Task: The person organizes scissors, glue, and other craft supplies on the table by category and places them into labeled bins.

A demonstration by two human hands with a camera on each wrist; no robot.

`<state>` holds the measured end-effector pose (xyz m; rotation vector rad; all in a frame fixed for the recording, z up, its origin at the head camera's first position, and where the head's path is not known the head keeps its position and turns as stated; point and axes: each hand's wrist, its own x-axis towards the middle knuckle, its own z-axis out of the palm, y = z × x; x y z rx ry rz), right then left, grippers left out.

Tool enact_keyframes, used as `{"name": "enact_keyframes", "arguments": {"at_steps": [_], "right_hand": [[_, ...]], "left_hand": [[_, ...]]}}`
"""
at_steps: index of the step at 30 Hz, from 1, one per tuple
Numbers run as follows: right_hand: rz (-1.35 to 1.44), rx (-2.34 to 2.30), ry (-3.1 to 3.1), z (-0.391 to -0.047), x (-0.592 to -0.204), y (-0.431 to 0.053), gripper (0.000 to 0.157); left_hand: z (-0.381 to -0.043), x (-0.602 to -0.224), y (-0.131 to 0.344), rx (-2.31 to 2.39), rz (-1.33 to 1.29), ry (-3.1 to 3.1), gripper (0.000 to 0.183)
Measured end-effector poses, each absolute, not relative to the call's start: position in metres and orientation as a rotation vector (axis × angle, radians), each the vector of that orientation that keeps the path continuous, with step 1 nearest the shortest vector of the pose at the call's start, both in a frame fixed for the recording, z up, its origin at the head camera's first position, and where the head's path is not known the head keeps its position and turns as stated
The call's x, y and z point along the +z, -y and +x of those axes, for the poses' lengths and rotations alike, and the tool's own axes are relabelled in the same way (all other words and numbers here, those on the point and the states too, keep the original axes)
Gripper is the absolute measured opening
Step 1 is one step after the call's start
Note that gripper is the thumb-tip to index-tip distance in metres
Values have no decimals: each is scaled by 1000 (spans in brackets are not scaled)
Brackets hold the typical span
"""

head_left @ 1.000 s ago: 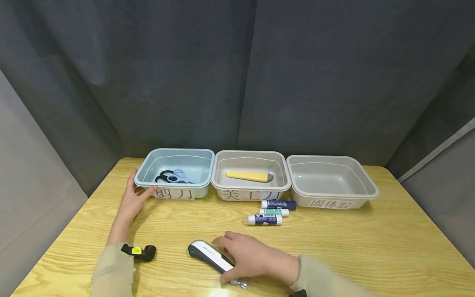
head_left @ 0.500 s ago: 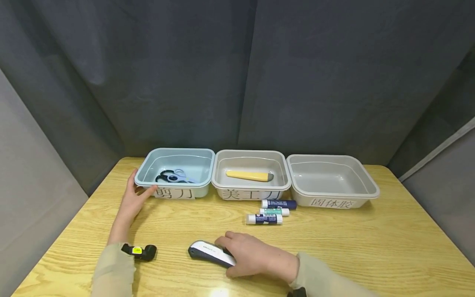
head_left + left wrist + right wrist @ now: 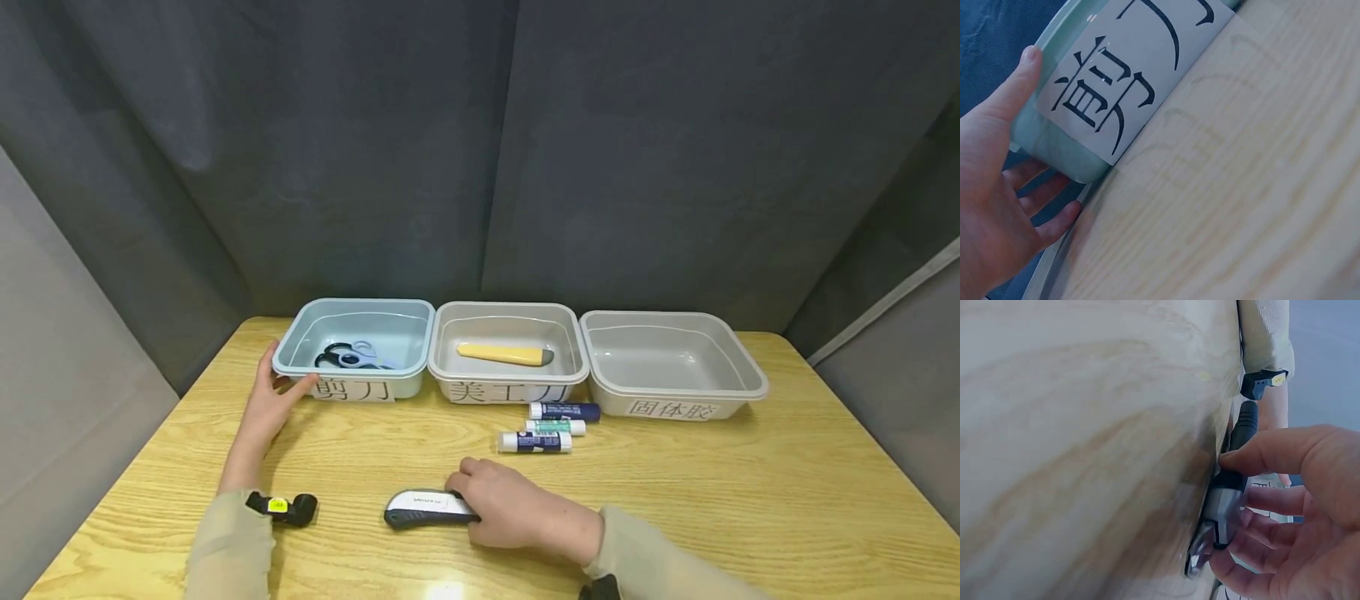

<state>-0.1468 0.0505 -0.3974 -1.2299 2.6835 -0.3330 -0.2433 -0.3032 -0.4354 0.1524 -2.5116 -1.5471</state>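
Beware cuts from a slipping pinch, with box cutter [image 3: 425, 510] held in right hand [image 3: 510, 506], short of the glue sticks [image 3: 553, 427]; hard to judge whether sheathed. Avoid tugging blue box [image 3: 407, 386], gripped at one corner by left hand [image 3: 272, 404].

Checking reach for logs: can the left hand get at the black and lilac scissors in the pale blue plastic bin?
Probably yes: the left hand holds the near left corner of the bin, whose top is open, and nothing covers the scissors; it would only need to clear the rim.
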Motion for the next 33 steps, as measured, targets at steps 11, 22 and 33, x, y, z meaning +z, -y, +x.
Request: {"name": "enact_keyframes", "arguments": {"at_steps": [11, 22, 33], "right_hand": [[-1266, -400, -2747, -154, -386, -62, 41], [-1279, -431, -2891, -166, -368, -78, 40], [-1275, -401, -3030, -178, -356, -91, 37]], "left_hand": [[-245, -433, 304, -1540, 136, 2512, 94], [-244, -435, 305, -1526, 114, 2515, 94], [-243, -438, 305, -1551, 126, 2499, 94]]}}
